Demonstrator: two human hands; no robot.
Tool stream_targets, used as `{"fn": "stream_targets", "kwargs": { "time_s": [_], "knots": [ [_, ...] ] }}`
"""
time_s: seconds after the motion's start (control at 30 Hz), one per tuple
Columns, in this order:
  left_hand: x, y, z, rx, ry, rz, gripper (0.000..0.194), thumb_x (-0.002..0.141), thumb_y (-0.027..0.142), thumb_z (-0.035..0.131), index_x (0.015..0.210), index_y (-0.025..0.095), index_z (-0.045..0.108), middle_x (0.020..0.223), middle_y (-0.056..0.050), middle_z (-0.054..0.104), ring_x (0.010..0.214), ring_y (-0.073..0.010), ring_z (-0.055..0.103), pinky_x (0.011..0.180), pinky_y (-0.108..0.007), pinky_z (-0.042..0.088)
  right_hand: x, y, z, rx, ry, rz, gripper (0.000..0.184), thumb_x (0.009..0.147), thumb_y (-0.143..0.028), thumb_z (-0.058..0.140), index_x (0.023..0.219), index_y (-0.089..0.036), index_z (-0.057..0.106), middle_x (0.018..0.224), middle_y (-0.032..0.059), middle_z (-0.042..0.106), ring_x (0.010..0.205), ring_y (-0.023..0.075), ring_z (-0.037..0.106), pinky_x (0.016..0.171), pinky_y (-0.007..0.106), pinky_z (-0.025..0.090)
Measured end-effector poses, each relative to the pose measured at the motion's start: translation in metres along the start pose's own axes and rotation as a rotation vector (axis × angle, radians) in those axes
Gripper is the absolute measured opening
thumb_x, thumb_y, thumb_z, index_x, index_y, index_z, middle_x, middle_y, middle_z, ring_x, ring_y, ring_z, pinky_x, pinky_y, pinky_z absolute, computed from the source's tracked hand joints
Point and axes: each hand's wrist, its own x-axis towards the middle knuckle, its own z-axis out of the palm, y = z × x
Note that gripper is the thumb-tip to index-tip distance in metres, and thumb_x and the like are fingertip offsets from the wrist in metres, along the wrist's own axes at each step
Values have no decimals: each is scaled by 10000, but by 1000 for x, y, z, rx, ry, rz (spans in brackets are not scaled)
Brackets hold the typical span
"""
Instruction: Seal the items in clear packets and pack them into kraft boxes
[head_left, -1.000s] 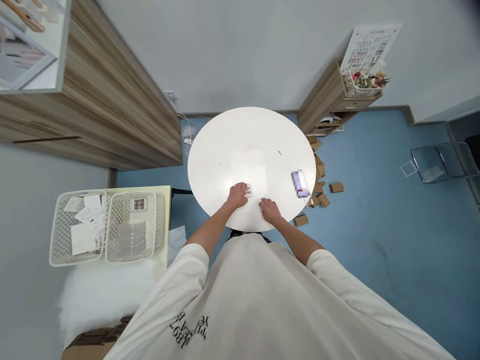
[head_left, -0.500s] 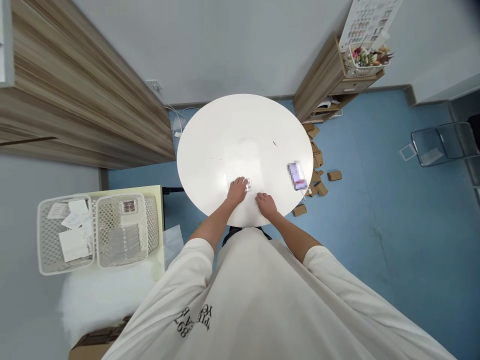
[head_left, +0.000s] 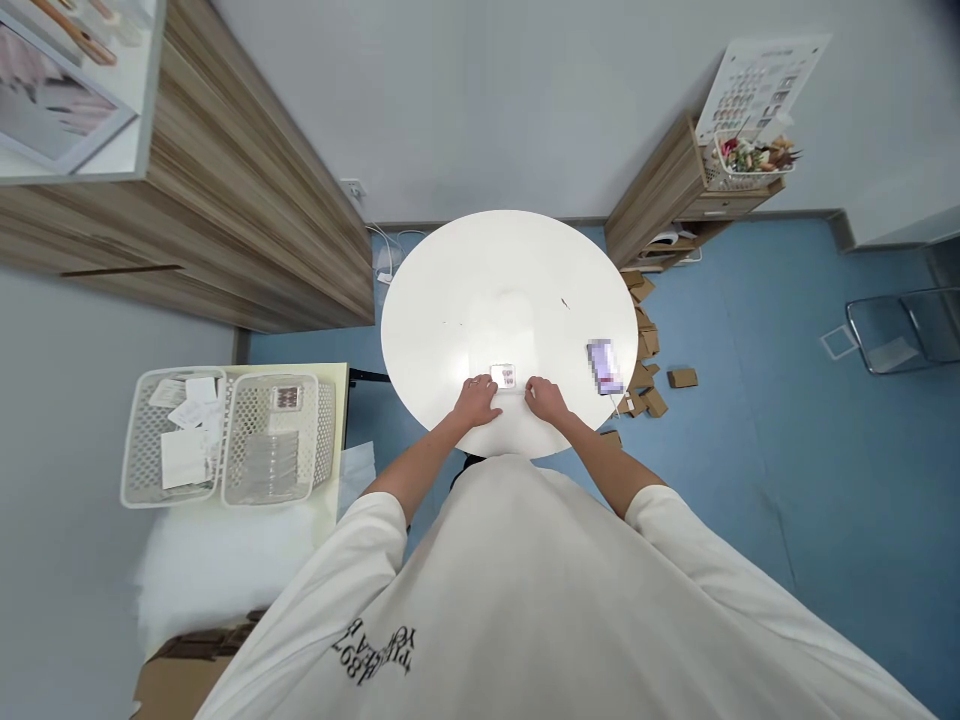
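Note:
A small clear flat case with pinkish-brown pieces in its right part lies on the white oval table, near the front edge. My left hand rests at the case's left side, its fingers stretched forward and the fingertips touching or almost touching the edge. To the right of the case, a small gap away, is my right hand. Its fingers are curled together against the tabletop, and whatever they may hold is too small to make out.
A purple phone-like object, partly pixelated, lies at the table's right, and a thin dark piece farther back. On the left side table stand two white baskets with cards and clear cases. Brown cardboard boxes lie on the floor right.
My left hand has shifted off the case toward its left edge, so more of the case shows. The right hand's fingers have curled in. The camera view has tilted down, then back up.

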Motion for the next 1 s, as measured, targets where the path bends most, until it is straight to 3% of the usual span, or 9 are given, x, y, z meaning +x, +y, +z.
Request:
{"fn": "stream_targets", "kwargs": {
  "time_s": [0.07,0.17,0.3,0.4,0.53,0.6,0.73,1.0],
  "knots": [
    [0,-4,1,4,-28,-61,239,948,298,532,1159,215,607,1269,-121,584,1213,-277,573,1119,-446,355,2,0,-6,44,-25,2,259,1018,-321,412,1184,-215,579,1158,81,678,1003,236,614,872,347,439],
    [7,-11,2,-20,-24,-169,256,993,224,398,1131,202,613,1149,-104,623,1029,-242,654,995,-406,449,2,2,-8,73,-51,-30,388,973,-466,539,1289,-241,550,1254,67,659,1084,246,614,926,355,447],
    [18,-15,-3,-63,-29,-231,267,1004,244,381,1134,186,607,1112,-109,641,957,-252,671,893,-392,486,7,7,-8,29,-63,-22,361,1002,-407,501,1313,-238,572,1350,79,613,1151,237,605,953,339,455],
    [16,-13,-7,-73,66,-250,295,982,178,385,1202,180,581,1197,-135,629,1100,-277,637,987,-423,443,19,9,-10,-18,-51,9,338,1044,-325,395,1274,-215,617,1362,99,603,1154,228,609,943,317,465],
    [-1,-1,-7,-10,271,-196,500,898,42,390,1360,202,498,1523,-161,432,1452,-308,352,1177,-509,239,39,9,-13,-42,-54,39,352,1041,-311,396,1260,-203,650,1336,123,618,1165,258,603,943,337,472],
    [-8,8,-2,-16,220,-80,541,896,39,382,1391,233,483,1555,-134,409,1475,-299,313,1192,-515,210,46,9,-14,-45,-70,50,354,1036,-306,400,1253,-202,659,1314,128,627,1148,265,609,923,340,479],
    [-6,21,13,-30,45,94,529,906,57,367,1385,237,502,1500,-120,480,1432,-280,389,1172,-471,274,52,7,-15,-44,-75,81,376,1039,-310,372,1231,-197,676,1268,140,639,1102,270,622,874,338,485],
    [31,10,30,98,104,-16,595,862,71,468,1439,210,431,1602,-147,368,1458,-321,359,1131,-499,325,60,3,-15,-33,-40,122,333,1031,-307,408,1150,-190,696,1152,139,676,1033,257,638,818,320,475]
  ]
}}
